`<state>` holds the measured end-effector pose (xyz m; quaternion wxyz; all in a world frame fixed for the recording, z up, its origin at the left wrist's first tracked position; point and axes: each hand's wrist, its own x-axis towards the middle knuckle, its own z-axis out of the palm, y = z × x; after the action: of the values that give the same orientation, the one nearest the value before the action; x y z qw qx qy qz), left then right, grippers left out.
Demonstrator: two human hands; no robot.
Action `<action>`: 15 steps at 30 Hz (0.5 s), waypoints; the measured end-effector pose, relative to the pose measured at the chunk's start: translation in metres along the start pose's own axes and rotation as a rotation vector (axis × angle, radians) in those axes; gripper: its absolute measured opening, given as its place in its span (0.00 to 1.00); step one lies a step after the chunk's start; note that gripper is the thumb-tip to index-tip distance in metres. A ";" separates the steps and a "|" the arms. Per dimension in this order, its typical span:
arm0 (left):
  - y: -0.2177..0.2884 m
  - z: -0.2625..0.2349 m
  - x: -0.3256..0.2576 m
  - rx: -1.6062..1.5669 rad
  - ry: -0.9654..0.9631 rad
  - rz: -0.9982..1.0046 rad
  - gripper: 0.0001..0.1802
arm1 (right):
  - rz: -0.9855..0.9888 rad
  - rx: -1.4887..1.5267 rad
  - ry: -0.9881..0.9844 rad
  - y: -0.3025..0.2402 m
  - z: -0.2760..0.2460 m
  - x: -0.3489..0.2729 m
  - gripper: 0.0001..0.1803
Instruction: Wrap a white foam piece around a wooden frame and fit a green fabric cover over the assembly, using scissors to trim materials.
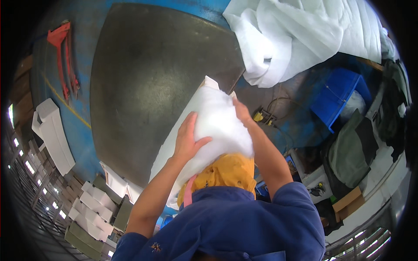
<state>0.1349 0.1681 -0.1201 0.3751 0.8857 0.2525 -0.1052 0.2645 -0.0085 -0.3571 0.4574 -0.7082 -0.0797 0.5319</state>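
Note:
A long piece covered in white fluffy batting [220,115] rests against my front, its narrow far end over the corner of a dark table. My left hand [189,137] lies on top of the batting, fingers stretched out and thumb apart. At the piece's far right edge, my right hand [242,111] grips the side; its fingertips are partly hidden. A bit of bare brown edge shows beside that hand. Yellow cloth [226,174] bulges at my waist, just below the batting.
The dark tabletop [143,65] spreads ahead and left. Loose white batting [296,39] is heaped at the far right. A blue bin [337,98] and dark green fabric [355,152] are on the right. A red pallet jack [63,56] and white padded pieces [54,135] stand left.

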 end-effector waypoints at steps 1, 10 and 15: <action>0.003 -0.003 0.006 -0.019 -0.019 0.040 0.42 | 0.119 0.206 0.063 -0.025 -0.008 -0.008 0.24; 0.020 0.002 0.064 -0.019 -0.287 0.229 0.21 | 0.627 0.582 0.053 -0.137 -0.047 -0.112 0.37; 0.037 0.001 0.078 0.086 -0.444 0.200 0.23 | 0.331 0.229 -0.388 -0.153 -0.067 -0.151 0.24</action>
<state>0.2208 0.1744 -0.1271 0.3920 0.8766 0.0703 -0.2701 0.3135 -0.0501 -0.1410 0.4176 -0.5403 0.0115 0.7305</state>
